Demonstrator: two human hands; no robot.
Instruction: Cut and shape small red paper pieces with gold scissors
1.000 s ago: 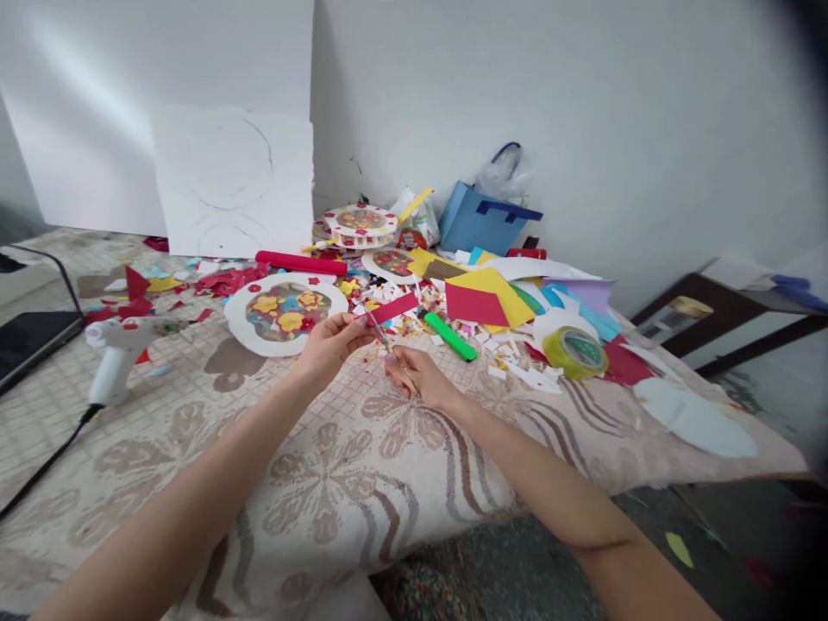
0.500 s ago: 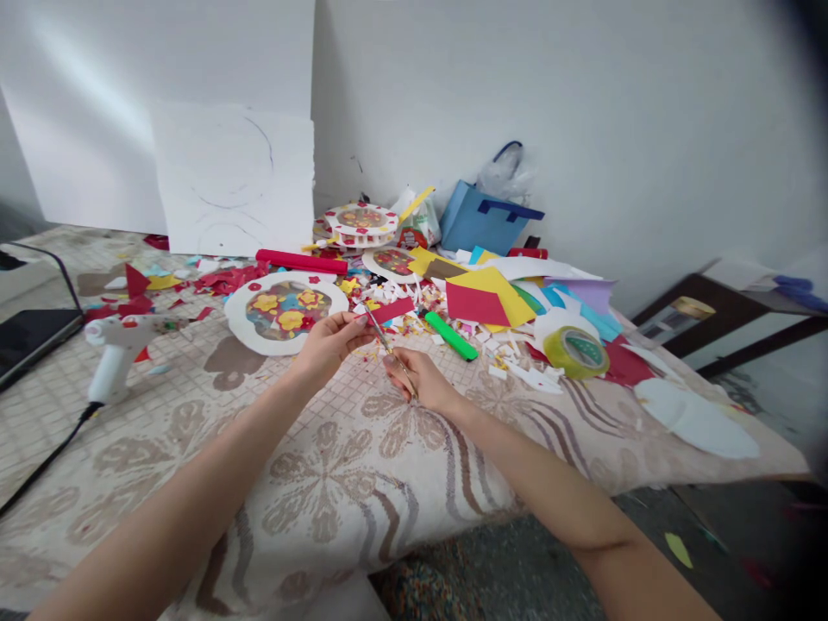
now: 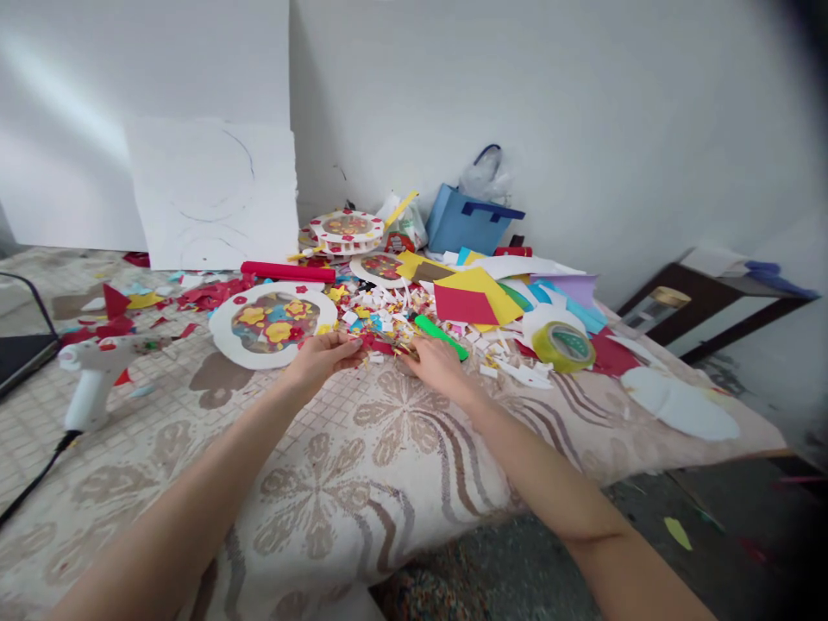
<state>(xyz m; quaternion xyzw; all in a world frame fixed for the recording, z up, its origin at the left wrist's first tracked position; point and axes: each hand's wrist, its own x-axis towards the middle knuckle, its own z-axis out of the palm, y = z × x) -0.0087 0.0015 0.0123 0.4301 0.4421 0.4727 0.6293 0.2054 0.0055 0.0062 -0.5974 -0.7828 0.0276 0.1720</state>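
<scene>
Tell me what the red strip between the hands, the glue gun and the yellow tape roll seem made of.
Red strip: probably matte paper or thin foam; dull, even red, too small to settle.
Glue gun: likely hard plastic, smooth satin finish; its white body looks moulded.
Yellow tape roll: probably plastic film, glossy, with a bright, see-through-looking side.

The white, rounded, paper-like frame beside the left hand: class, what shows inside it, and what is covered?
Inside the frame are yellow flowers and smaller red pieces. The left hand hides some of its border; whatever lies under that border cannot be seen.
</scene>
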